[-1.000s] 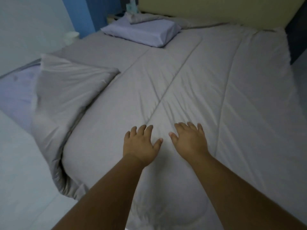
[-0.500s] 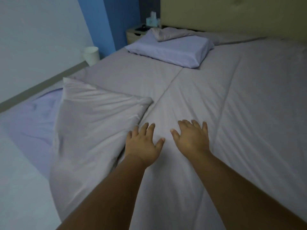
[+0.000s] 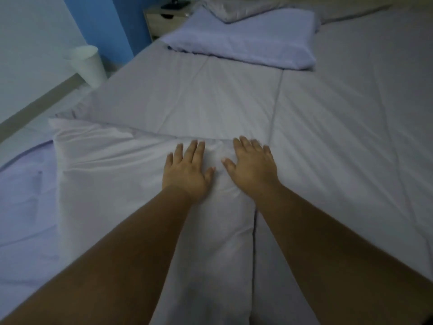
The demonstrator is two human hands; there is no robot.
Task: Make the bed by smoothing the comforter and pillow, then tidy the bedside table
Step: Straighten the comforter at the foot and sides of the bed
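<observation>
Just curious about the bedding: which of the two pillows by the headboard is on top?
The grey pillow is on top; it lies across the back edge of the lavender pillow, which rests directly on the comforter.

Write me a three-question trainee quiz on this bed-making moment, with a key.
1. True or false: both hands lie flat and open on the comforter.
2. Which part of the comforter is folded back? A) the left corner near the person B) the far right corner C) none
3. Fill in: the lavender pillow lies near the ____ of the bed.

Key:
1. True: left hand and right hand rest palm down, side by side.
2. A: the folded flap bares the sheet.
3. head
</observation>
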